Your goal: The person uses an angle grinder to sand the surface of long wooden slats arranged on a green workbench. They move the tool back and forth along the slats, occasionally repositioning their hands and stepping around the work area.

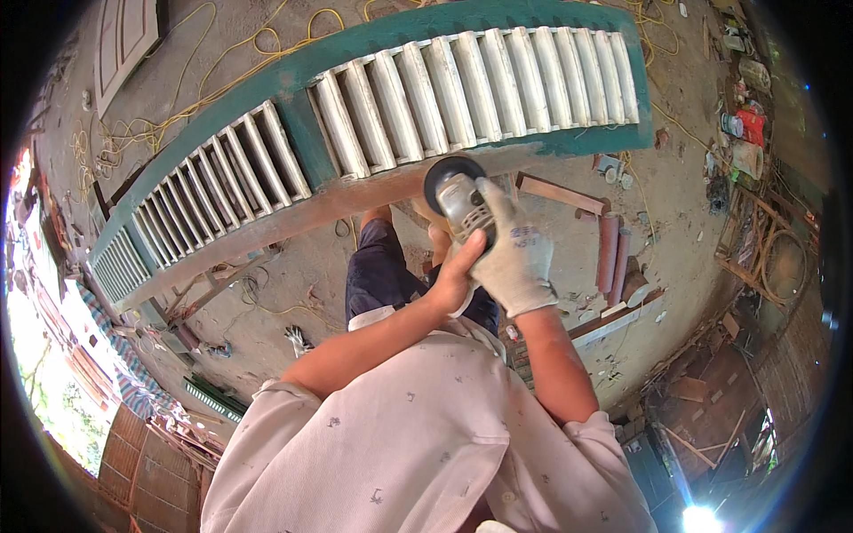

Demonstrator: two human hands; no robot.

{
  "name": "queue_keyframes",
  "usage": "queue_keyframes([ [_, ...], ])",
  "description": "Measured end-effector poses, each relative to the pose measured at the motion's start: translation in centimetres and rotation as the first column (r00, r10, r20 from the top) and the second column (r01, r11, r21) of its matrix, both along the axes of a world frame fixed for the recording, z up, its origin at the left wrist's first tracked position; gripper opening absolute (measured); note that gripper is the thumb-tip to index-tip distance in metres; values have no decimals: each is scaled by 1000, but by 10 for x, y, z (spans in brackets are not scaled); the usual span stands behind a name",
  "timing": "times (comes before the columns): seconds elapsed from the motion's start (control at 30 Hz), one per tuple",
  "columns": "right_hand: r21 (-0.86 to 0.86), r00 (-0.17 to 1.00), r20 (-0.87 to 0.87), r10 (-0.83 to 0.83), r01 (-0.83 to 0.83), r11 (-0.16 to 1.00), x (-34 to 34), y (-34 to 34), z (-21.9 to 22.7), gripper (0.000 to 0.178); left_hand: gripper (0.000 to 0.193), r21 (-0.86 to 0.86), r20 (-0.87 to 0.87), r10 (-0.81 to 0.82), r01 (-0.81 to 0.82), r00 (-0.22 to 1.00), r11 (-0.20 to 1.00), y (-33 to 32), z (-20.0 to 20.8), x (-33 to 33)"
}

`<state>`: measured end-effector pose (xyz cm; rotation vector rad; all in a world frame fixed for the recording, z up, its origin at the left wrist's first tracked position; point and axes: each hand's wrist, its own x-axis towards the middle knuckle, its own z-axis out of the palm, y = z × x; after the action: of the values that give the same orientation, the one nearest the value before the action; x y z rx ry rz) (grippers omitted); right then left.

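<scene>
Dusty floor point(689, 253); left hand point(455, 277) and right hand point(517, 265) clasp grinder point(463, 201), long axis forward-left, disc point(441, 172) foremost.

super dusty brown floor point(684, 253), random clutter point(751, 126) strewn along the right, daylight point(67, 409) flooding in far left, one glaring light point(702, 519) lower right

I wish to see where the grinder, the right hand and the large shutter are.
Grinder point(464, 206), head view: on its grey body.
Right hand point(517, 253), head view: on its gloved back.
Large shutter point(309, 139), head view: on its green frame.
</scene>
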<state>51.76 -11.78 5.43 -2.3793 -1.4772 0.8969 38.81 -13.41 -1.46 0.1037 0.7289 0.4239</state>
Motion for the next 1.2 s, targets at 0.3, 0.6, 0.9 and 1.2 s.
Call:
queue_keyframes([
  [0.3,-32,985,-124,123,-128,991,-55,25,0,71,89,-93,-122,92,-104,988,990,9,21,-55],
  [0.6,-79,996,-72,53,-58,995,-7,14,3,77,76,-57,-24,50,-51,998,997,3,10,-9],
  [0.9,-21,998,-43,-56,55,998,57,-3,3,77,67,12,10,-57,57,998,998,1,2,60],
  [1.2,19,991,35,-127,127,992,88,-13,6,80,64,-64,-10,-133,132,991,989,4,13,98],
])
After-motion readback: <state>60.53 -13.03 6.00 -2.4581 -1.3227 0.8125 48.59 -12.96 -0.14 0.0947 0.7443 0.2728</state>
